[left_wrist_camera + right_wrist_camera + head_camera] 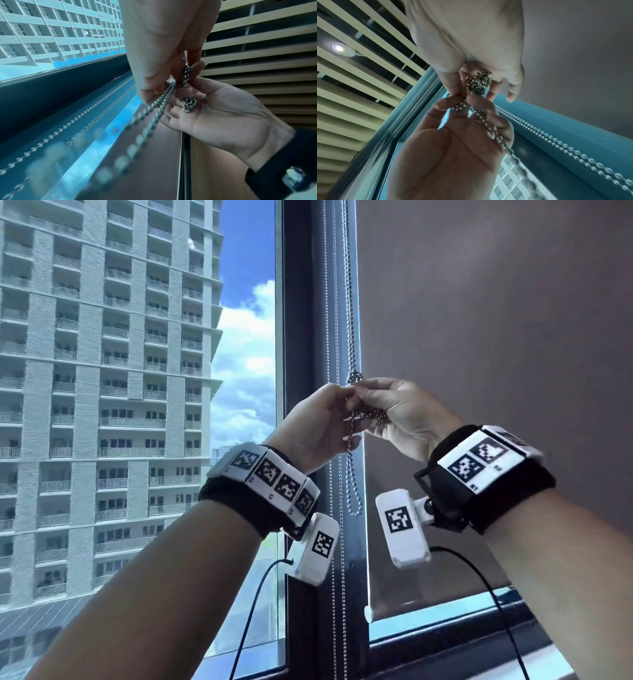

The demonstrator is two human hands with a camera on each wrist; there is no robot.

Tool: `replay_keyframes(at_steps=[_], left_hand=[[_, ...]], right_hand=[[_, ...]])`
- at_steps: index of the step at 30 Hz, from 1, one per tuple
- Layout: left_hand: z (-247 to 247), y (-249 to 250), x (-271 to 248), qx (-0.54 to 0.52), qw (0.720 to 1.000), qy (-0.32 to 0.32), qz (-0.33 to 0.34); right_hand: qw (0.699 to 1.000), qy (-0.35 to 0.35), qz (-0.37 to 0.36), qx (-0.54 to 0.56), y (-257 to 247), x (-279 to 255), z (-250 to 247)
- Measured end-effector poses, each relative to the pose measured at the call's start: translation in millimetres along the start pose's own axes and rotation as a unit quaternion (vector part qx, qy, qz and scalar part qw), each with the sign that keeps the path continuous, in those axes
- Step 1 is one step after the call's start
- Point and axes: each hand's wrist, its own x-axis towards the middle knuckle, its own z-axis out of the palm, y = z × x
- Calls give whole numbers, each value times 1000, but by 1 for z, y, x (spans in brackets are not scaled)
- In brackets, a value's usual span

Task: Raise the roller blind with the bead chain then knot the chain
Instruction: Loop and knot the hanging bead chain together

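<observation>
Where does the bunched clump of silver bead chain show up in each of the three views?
Head: clump of silver bead chain at centre, between both hands.
Left wrist: right of centre, on the right hand.
Right wrist: upper centre, under the right hand's fingers.
Shared landmark: the left hand.

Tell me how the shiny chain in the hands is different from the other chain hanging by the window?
The held bead chain is bunched into a clump between the left hand and right hand; the spare chain hangs straight and nobody touches it. The held bead chain ends in a low loop below the hands, while the spare chain runs on down past the picture's bottom edge. Both are strings of small silvery beads beside the dark window frame.
</observation>
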Motion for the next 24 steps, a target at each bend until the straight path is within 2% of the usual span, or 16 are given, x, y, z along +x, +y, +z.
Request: replay_keyframes(at_steps=[3, 8, 14, 17, 21, 24], left_hand=[[2, 0, -1, 6, 1000, 11, 8], [-4, -10, -4, 47, 995, 83, 29], [-6, -11, -4, 95, 992, 74, 32], [-4, -9, -5, 102, 992, 62, 42], [-7, -7, -8, 102, 991, 61, 53], [-7, -5, -9, 98, 992, 51, 61]], right_hand=[[998, 38, -37, -33, -1, 1, 7], [989, 86, -71, -102, 8, 2, 9], [978, 125, -103, -129, 6, -3, 6], [985, 122, -99, -72, 2, -7, 4], [995, 70, -26, 69, -5, -15, -1], [991, 59, -13, 121, -8, -21, -2]])
